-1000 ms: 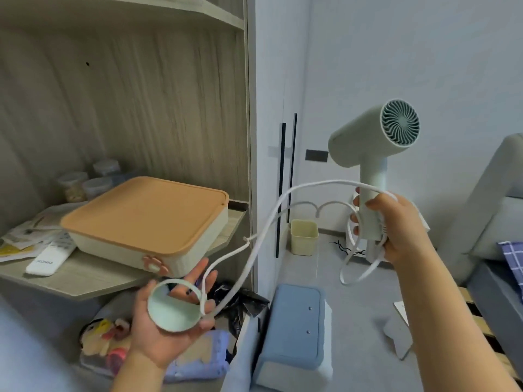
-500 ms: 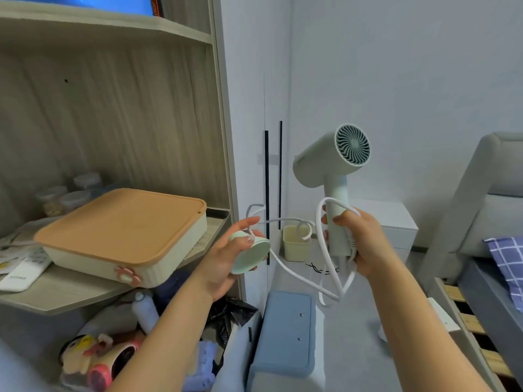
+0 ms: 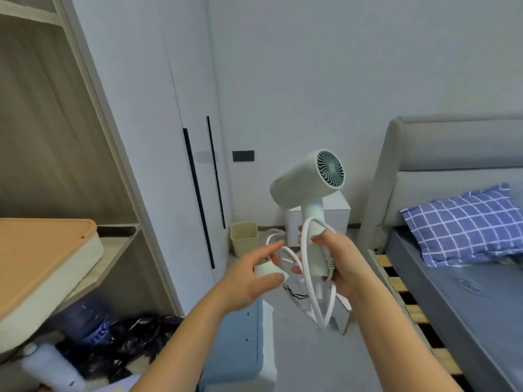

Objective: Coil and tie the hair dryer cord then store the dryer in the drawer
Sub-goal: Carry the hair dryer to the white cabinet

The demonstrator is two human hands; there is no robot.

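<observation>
A pale green hair dryer (image 3: 307, 179) is held upright in mid-air, its fan grille facing me. My right hand (image 3: 341, 264) is closed around its handle together with long loops of the white cord (image 3: 307, 281), which hang down below the hand. My left hand (image 3: 252, 274) sits just left of the handle, gripping a round pale green piece (image 3: 267, 270) at the cord's end, fingers touching the loops. A white bedside cabinet with drawers (image 3: 338, 213) stands behind the dryer against the wall.
Wooden shelves at the left carry a cream box with an orange lid (image 3: 42, 258). A white wardrobe (image 3: 184, 165) stands beside them. A small beige bin (image 3: 244, 237) and a blue stool (image 3: 237, 343) are on the floor. A grey bed with a blue checked pillow (image 3: 464, 224) fills the right.
My left hand has brought the round piece from low left up to the dryer handle. More cord is looped at the handle. My view has swung right, toward the bed.
</observation>
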